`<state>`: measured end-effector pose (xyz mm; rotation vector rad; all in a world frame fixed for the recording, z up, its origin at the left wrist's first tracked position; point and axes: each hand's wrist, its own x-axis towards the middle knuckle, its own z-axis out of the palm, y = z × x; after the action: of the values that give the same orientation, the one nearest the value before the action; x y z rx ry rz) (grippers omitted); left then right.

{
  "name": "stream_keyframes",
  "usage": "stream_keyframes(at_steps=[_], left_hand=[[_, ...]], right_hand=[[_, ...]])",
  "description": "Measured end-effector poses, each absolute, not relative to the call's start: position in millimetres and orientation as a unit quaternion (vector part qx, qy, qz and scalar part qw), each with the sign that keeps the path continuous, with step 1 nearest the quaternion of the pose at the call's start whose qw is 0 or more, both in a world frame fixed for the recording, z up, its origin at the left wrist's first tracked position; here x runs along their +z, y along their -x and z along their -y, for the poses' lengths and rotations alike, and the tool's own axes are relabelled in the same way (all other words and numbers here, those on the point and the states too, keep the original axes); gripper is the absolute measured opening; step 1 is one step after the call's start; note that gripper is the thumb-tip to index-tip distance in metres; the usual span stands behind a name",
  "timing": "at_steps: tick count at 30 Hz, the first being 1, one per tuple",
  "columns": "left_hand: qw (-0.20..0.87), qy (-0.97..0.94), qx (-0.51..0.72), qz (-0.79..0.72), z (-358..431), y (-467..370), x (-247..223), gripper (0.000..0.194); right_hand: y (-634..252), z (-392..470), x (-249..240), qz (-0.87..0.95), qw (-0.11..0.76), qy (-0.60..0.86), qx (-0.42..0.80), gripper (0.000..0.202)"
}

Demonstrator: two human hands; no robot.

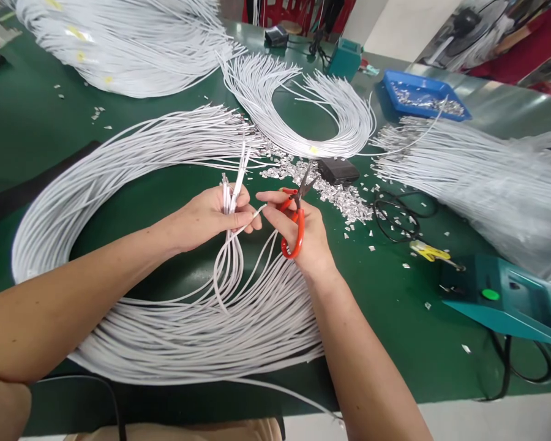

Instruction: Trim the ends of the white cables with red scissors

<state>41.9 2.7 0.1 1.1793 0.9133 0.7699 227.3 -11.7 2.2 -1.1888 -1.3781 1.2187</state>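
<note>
My left hand (229, 211) is closed round a small bunch of white cables (232, 251), whose cut ends stick up above the fingers. One cable end leans out from the left thumb toward my right hand (298, 226). Hooked in the right hand is a pair of red-handled scissors (295, 236), blades pointing up and slightly apart. The right thumb and forefinger are at the tip of that single cable; whether they pinch it I cannot tell. Below both hands lies a large looped bundle of white cables (202, 337).
Silvery scraps (344, 199) lie heaped beyond my hands, beside a black block (338, 171). More cable bundles (303, 138) lie behind and right. A blue tray (425, 95) holds small metal parts. A teal device (505, 294) and a yellow-handled tool (429, 251) sit at right.
</note>
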Motion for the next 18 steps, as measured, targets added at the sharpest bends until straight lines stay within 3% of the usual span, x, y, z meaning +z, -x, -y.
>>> stream_keyframes(at_steps=[9,18], left_hand=[[0.705,-0.525,0.325,-0.35,-3.0,-38.6,0.2,0.024],[0.695,-0.516,0.335,-0.371,-2.0,-40.2,2.4,0.027]], right_hand=[[-228.4,12.7,1.7,0.548,0.473,0.355,0.592,0.005],[-227.7,11.7,-1.1,0.554,0.458,0.386,0.578,0.012]])
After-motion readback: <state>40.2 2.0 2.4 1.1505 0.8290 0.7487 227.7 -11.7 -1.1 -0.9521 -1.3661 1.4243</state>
